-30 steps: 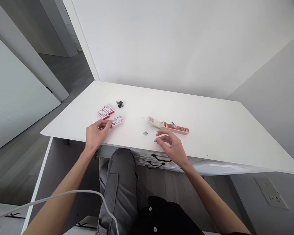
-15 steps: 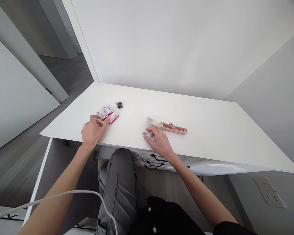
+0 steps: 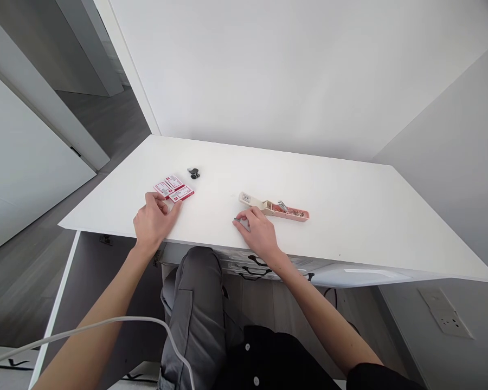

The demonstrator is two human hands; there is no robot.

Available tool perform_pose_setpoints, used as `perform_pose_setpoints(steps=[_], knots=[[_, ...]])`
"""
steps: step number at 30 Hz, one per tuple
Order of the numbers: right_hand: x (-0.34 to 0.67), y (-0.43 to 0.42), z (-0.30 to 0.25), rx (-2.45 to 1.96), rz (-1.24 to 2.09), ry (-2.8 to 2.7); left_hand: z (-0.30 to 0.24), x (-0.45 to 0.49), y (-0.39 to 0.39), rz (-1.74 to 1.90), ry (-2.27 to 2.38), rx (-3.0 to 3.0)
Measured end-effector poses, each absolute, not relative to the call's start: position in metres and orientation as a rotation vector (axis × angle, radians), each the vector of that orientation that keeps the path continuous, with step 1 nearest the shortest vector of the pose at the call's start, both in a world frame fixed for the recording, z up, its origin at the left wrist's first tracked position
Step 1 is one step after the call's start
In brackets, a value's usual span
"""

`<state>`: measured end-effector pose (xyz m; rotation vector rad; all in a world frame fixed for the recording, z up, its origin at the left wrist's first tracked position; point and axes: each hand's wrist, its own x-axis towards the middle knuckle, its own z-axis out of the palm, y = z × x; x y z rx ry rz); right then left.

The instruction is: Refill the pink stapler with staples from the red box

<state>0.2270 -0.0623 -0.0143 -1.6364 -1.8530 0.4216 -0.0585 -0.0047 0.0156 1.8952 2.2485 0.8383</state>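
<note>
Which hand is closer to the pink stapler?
Right. The right hand lies just in front of the stapler; the left hand is off to its left, by the red boxes.

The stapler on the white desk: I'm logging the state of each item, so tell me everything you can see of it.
The stapler lies swung open flat on the white desk, running left to right. Its left half is cream plastic with a small printed label; its right half is a pink tray facing up, metal parts showing inside. The right hand rests just in front of its cream end; whether it touches cannot be told.
</note>
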Motion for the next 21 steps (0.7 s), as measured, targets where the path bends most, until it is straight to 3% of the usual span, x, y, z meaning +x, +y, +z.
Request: perform_pose_setpoints(steps=[7,16,21], knots=[[0.236,-0.064,-0.009,-1.476,0.6,-1.691,0.015,-0.03,-0.016,0.972,1.717,2.257],[0.27,-0.064,0.014,-1.133,1.413,-1.193,0.035,0.063,-0.019,0.78,1.011,2.169],[0.287,-0.064,0.024,-1.003,1.667,-1.064,0.041,0.086,-0.02,0.777,0.882,2.04]])
